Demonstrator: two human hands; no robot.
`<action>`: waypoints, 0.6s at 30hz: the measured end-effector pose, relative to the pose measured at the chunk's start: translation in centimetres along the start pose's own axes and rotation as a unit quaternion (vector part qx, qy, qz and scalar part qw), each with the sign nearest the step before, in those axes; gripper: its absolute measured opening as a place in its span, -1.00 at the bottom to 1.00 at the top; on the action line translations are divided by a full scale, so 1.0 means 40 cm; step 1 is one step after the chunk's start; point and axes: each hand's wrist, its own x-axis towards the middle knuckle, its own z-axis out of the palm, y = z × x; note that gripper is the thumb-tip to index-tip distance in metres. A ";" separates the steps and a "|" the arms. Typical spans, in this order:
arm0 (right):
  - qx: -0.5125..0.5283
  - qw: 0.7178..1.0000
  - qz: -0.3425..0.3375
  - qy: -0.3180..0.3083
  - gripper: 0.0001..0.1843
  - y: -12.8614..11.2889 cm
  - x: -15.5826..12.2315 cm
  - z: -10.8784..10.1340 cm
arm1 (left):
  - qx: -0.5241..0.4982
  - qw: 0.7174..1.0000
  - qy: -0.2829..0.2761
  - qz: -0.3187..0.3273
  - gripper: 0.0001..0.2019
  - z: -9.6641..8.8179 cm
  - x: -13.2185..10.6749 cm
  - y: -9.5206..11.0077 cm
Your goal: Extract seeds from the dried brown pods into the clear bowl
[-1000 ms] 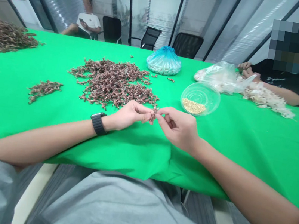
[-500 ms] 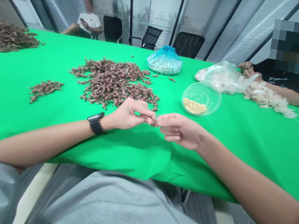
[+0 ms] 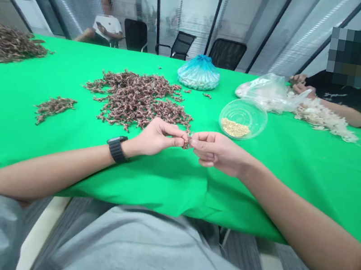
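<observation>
Head view: left hand (image 3: 157, 138), right hand (image 3: 217, 152) meeting, fingers (image 3: 174, 130) pinching small brown sprig (image 3: 186, 142).

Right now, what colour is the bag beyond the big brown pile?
The plastic bag is blue, paler toward its base; the head view shows it.

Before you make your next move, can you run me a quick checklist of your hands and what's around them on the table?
Dried brown piece held between left hand and right hand: ok.
Firmness of the right hand's hold on it: cannot tell.
Left hand clear of the heap of dried brown pieces: cannot tell; it sits at the near edge.
Clear plastic bowl apart from the right hand: ok.
Tan grains inside the bowl: ok.
Co-worker's hands apart from yours, beside the clear plastic bag: ok.
</observation>
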 end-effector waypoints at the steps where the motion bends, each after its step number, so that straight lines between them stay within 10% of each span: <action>1: -0.008 1.000 -0.009 0.002 -0.63 0.001 0.001 0.000 | -0.011 1.000 0.001 -0.010 -0.67 0.000 0.001 0.001; 6: -0.147 0.970 -0.153 0.119 -0.62 0.019 0.010 0.002 | -0.035 0.998 0.003 -0.051 -0.63 -0.002 0.006 0.007; 11: -0.365 0.837 -0.340 0.225 -0.81 0.039 0.007 0.009 | -0.042 0.997 -0.001 -0.062 -0.61 -0.002 0.006 0.000; 18: -0.445 0.771 -0.388 0.237 -0.89 0.048 0.007 0.013 | -0.060 0.996 -0.001 -0.072 -0.64 0.000 0.002 -0.010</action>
